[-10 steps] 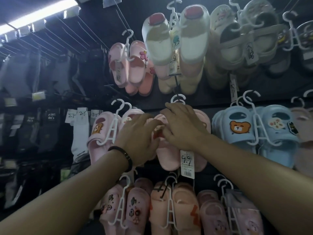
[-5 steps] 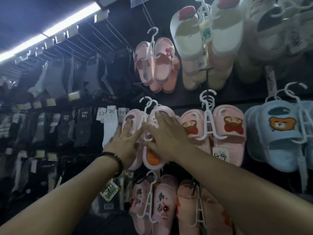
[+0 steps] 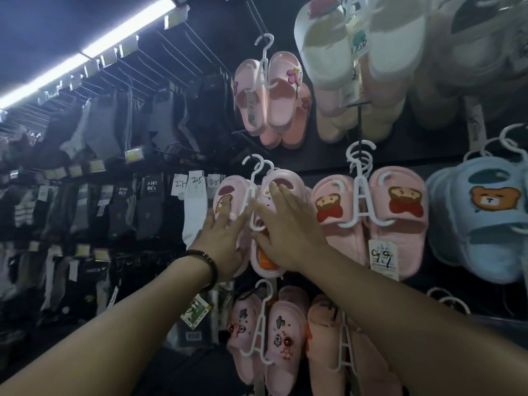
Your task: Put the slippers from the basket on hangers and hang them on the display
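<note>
1. Left hand (image 3: 225,241) lies flat, fingers straight and slightly apart, pressing the bear-print pink slipper (image 3: 228,192) on the left of the white hanger (image 3: 251,201). It curls round nothing.
2. Right hand (image 3: 288,232) is spread the same way, fingers straight on the partner slipper (image 3: 281,178), thumb low beside an orange patch (image 3: 264,257) near its lower end. Neither hand grips.
3. This pair already hangs in the middle row of the display wall (image 3: 320,160), between the socks (image 3: 148,201) and the bow-bear pink pair (image 3: 368,212). The step in hand looks like settling and squaring the pair, not lifting it on.
4. Two white hooks (image 3: 258,165) crowd together at the top. The peg under them is hidden, so I cannot tell whether each is fully seated. Check that before letting go.
5. Press evenly with both palms so the two slippers sit level. A lopsided push would probably swing the hanger and work one slipper off its prong.
6. Go lightly: the slippers look like soft foam and the hanger is thin plastic, so both should give under a hard shove.
7. Mind the neighbours. The hook of the lower pink pair (image 3: 274,338) sits just under the right wrist, and a price tag (image 3: 383,255) dangles near the right forearm; either could snag when the arm pulls back.
8. No basket is in view, so how many slippers remain cannot be judged.
</note>
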